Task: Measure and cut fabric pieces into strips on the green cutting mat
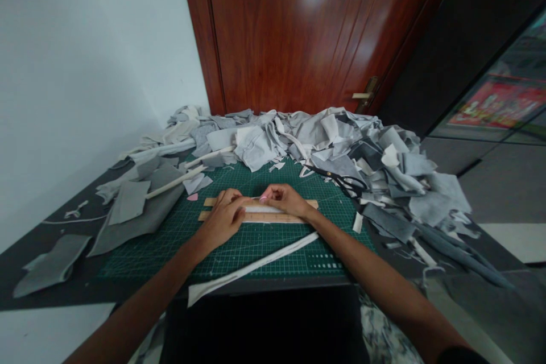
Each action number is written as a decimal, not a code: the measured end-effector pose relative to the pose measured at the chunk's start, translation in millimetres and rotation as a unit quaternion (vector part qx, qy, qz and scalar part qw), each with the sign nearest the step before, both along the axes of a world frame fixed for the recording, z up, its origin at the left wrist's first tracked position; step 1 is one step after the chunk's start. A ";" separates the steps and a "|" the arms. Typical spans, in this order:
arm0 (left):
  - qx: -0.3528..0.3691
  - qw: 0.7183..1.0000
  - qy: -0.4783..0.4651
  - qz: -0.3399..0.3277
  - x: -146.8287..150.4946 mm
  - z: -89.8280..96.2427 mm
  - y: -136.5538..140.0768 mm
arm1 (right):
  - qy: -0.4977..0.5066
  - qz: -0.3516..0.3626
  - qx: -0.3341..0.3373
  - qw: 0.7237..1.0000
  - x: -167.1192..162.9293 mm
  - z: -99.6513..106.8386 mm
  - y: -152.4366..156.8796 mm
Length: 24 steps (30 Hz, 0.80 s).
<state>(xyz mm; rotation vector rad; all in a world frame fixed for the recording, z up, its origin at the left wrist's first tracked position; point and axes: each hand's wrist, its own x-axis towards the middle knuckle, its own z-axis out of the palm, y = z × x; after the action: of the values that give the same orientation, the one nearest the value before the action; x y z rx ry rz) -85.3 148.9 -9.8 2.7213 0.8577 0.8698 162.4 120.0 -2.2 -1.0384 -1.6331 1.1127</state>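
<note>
Two wooden rulers (pixel 256 216) lie parallel on a green cutting mat (pixel 273 256), with white fabric (pixel 260 210) showing between them. My left hand (pixel 226 213) rests over the left part of the rulers, fingers stretched out and thumb apart, pressing down. A small pink piece (pixel 263 198), which looks like tailor's chalk, is pinched in my right hand (pixel 285 200) at the upper ruler's edge. The fingertips of both hands are close together, and partly hide that ruler. Another pink piece of chalk (pixel 193 197) lies left of the rulers.
A long white fabric strip (pixel 256 266) crosses the mat's front and hangs over the table edge. Black-handled scissors (pixel 341 178) lie at the right. Grey and white fabric scraps (pixel 260 145) are heaped along the back and both sides. A wooden door (pixel 298 34) stands behind.
</note>
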 end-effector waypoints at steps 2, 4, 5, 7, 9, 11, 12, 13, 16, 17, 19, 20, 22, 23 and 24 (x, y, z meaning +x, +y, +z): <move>0.007 1.000 0.013 0.009 1.0 0.2 -1.5 | -0.012 -0.013 0.010 1.000 -1.9 0.0 -0.7; 0.019 0.999 0.029 0.017 1.9 0.5 -3.4 | -0.031 -0.022 0.027 0.999 -4.8 -0.4 -1.6; 0.026 0.999 0.036 0.022 2.3 0.8 -4.3 | -0.042 -0.024 0.037 0.998 -6.4 -0.8 -2.0; 0.036 0.998 0.048 0.028 3.0 1.6 -6.1 | -0.065 -0.025 0.057 0.996 -9.1 -1.6 -2.7; 0.039 0.997 0.057 0.029 3.4 2.8 -7.5 | -0.075 -0.025 0.066 0.995 -9.9 -2.0 -3.0; 0.034 0.997 0.061 0.028 3.9 4.1 -8.3 | -0.067 -0.021 0.060 0.996 -8.2 -1.3 -2.8; 0.032 0.997 0.063 0.028 4.1 4.8 -8.6 | -0.057 -0.019 0.054 0.997 -6.5 -0.5 -2.4; 0.029 0.997 0.063 0.029 4.3 5.4 -8.8 | -0.044 -0.017 0.048 0.998 -4.6 0.5 -2.0; 0.022 0.997 0.062 0.029 4.6 6.8 -9.0 | -0.009 -0.025 0.038 0.999 1.0 4.2 -0.6; 0.020 0.997 0.061 0.028 4.7 7.1 -8.9 | 0.001 -0.028 0.032 0.999 2.2 5.3 -0.4; 0.017 0.998 0.060 0.026 4.6 7.3 -8.7 | 0.021 -0.031 0.011 0.999 3.6 7.2 -0.6; 0.016 0.998 0.059 0.026 4.5 7.3 -8.6 | 0.031 -0.031 -0.002 0.999 4.0 8.0 -1.0; 0.015 0.998 0.057 0.025 4.3 7.1 -8.3 | 0.051 -0.032 -0.022 0.998 5.1 9.6 -2.2; 0.015 0.998 0.056 0.024 4.2 6.9 -8.2 | 0.059 -0.033 -0.028 0.997 5.9 10.5 -2.9; 0.015 0.998 0.056 0.024 4.1 6.6 -8.1 | 0.067 -0.037 -0.032 0.997 6.9 11.3 -3.5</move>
<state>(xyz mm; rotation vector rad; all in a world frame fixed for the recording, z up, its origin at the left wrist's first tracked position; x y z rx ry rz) -81.2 140.9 -3.2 2.8085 0.9409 0.7516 169.3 116.4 9.2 -1.0341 -1.4504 1.1669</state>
